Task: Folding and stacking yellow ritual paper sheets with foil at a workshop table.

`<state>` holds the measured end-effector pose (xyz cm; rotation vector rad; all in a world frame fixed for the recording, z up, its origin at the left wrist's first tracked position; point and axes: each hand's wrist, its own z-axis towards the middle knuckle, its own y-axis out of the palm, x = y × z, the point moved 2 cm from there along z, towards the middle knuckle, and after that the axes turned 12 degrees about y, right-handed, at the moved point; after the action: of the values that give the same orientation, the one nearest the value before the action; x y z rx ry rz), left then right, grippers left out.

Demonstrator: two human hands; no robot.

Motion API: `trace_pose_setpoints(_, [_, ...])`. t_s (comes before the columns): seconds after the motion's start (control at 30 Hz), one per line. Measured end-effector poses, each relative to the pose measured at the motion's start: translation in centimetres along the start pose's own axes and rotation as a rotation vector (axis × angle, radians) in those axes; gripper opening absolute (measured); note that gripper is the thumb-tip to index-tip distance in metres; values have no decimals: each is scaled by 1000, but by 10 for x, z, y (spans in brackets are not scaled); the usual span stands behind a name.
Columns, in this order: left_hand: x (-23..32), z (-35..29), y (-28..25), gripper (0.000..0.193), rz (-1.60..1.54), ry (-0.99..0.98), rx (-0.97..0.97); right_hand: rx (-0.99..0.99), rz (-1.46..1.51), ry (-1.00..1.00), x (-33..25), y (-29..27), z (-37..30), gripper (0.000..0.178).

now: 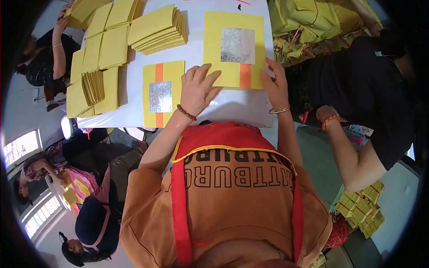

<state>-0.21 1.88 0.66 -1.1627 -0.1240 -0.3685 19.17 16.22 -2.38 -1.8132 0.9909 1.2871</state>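
A yellow paper sheet (214,44) with a silver foil square (237,45) and an orange strip (245,75) lies before me on the white-covered table (192,114). Beside its lower left corner is my left hand (197,88), fingers spread and fingertips on the paper. At the right edge of the sheet my right hand (277,87) is open, with thumb and forefinger apart. Left of my left hand lies a smaller-looking yellow paper (148,73) with a silver square (161,96) over an orange strip. Neither hand grips the paper.
Folded yellow paper bundles (114,47) cover the table's left side, with a fanned stack (158,29) behind. Piled yellow bundles (317,20) stand beyond the right edge. A person in black (357,89) is close on my right; other people sit at the left.
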Motion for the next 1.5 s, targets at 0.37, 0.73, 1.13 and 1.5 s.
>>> trace_pose_setpoints(0.37, [-94,-100,3,56,393,-618,53,-123,-607,-360,-26,4,6,29])
trace_pose_setpoints(0.73, [-128,-135,-24,84,100,-1149,-26,-104,-545,-409,-10,3,6,30])
trace_pose_setpoints(1.13, [-143,-152,-36,86,6,-900,159,-124,-471,-399,-11,0,6,28])
trace_pose_setpoints(1.5, [-132,-147,-33,55,565,-783,-19,-125,-481,-425,-11,-1,10,28])
